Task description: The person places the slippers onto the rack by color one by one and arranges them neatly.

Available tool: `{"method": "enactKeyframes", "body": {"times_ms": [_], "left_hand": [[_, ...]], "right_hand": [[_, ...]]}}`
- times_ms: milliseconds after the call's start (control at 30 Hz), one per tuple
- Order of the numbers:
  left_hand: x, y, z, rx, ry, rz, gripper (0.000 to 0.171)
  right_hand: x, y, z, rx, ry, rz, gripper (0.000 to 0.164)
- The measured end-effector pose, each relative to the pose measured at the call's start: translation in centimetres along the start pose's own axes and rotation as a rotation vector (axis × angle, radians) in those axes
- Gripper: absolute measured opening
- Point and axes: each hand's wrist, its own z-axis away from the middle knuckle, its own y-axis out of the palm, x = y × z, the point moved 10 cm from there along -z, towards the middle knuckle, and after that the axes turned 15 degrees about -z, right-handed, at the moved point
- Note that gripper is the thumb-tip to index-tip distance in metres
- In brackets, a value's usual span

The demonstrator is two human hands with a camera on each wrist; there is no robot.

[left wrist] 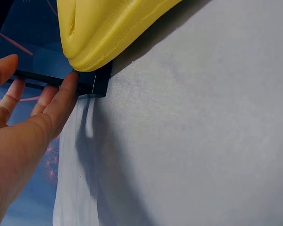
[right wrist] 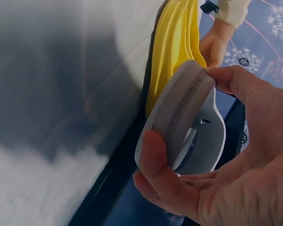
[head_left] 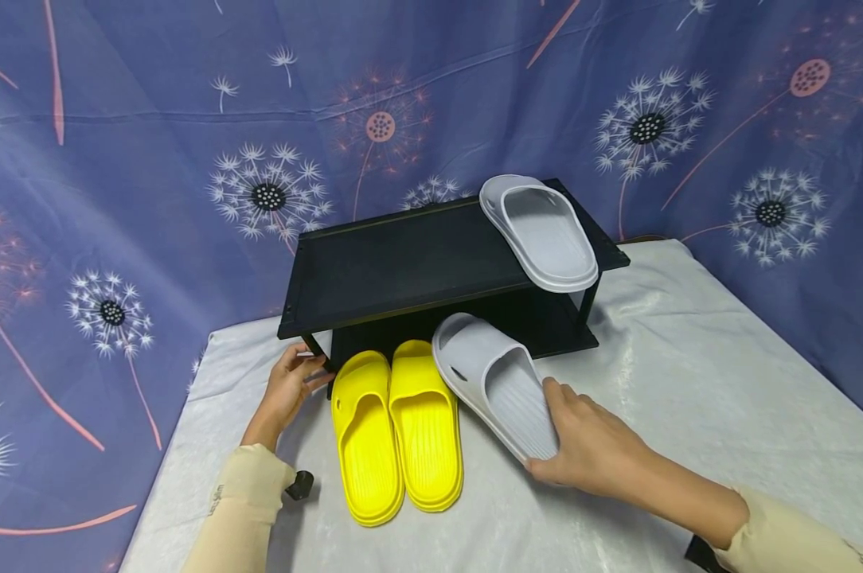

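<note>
My right hand (head_left: 596, 442) holds a light grey slipper (head_left: 478, 354) by its heel end, thumb on one edge and fingers round the other. Its toe points at the black two-tier shoe rack (head_left: 396, 263), just in front of the lower shelf (head_left: 560, 330). Fingers of my left hand (head_left: 288, 390) touch the rack's left end near the leg; in the left wrist view they lie fairly straight against its side bar (left wrist: 52, 79). Between the hands sit two yellow slippers, a left one (head_left: 370, 469) and a right one (head_left: 429, 454), side by side, toes at the lower shelf's front.
A second grey slipper (head_left: 549, 231) lies on the right end of the rack's top shelf, heel toward me. Pale cloth (head_left: 704, 382) covers the table. A blue dandelion-print curtain (head_left: 474, 79) hangs behind and at both sides.
</note>
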Motion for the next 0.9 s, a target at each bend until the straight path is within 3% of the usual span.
{"method": "enactKeyframes", "body": {"times_ms": [700,900], "left_hand": [[0.3,0.1,0.0,-0.01,-0.001,0.005,0.021],[0.1,0.0,0.0,-0.015,0.002,0.009,0.018]], "right_hand": [[1.6,-1.4,1.2,-0.041,-0.091,0.04,0.101],[2.3,-1.5,1.3,-0.05,-0.154,0.059,0.099]]}}
